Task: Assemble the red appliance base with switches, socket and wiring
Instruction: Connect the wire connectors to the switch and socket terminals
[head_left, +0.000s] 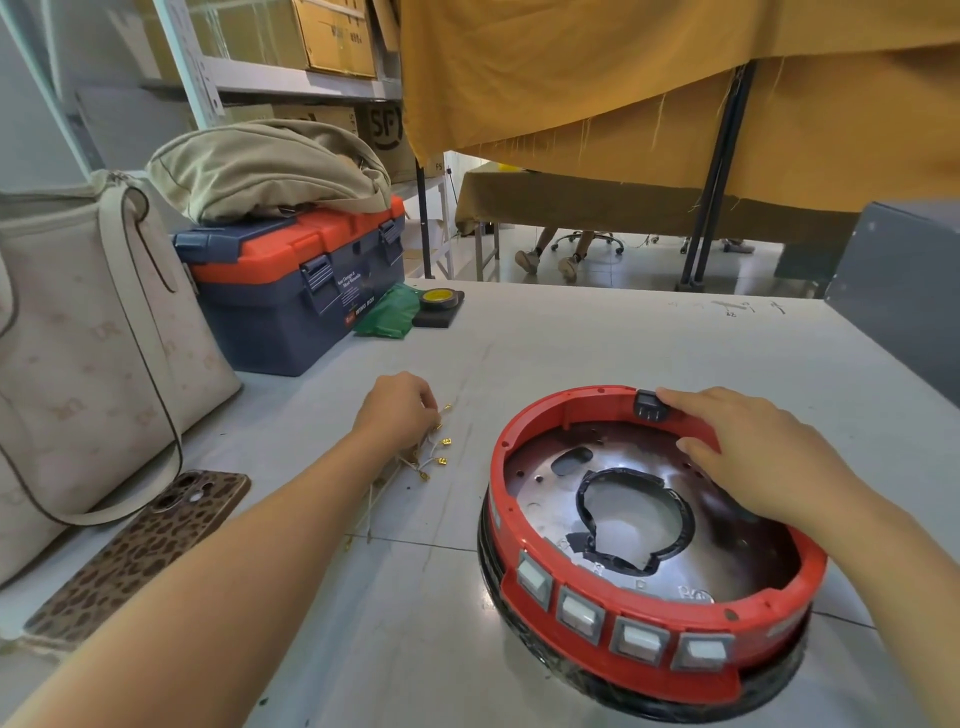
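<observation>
So the red appliance base (649, 597) sits on the grey table (571, 338), over on the person's right side, tilted a bit so you look into its shiny metal floor with the big round hole in the middle. Four white rocker switches (621, 621) are already lined up in the near wall. The black socket (650, 406) sits up at the far rim.

The right hand (753, 457) lies over that far rim, fingers fairly straight, index fingertip touching the socket and thumb dipping inside the ring. Looks more like resting or pressing than gripping.

The left hand (397, 410) is out on the table left of the base, fingers curled down and bunched onto the wiring (428, 457), a bundle of thin white leads with little gold crimp terminals fanned out beside it. Seems to be pinching a lead or two, though the fingertips are hidden from here.

Further left: a leopard-print phone (150, 540), a cream tote bag (78, 364), and a blue and orange toolbox (296, 291) with a beige bag (260, 171) on top
</observation>
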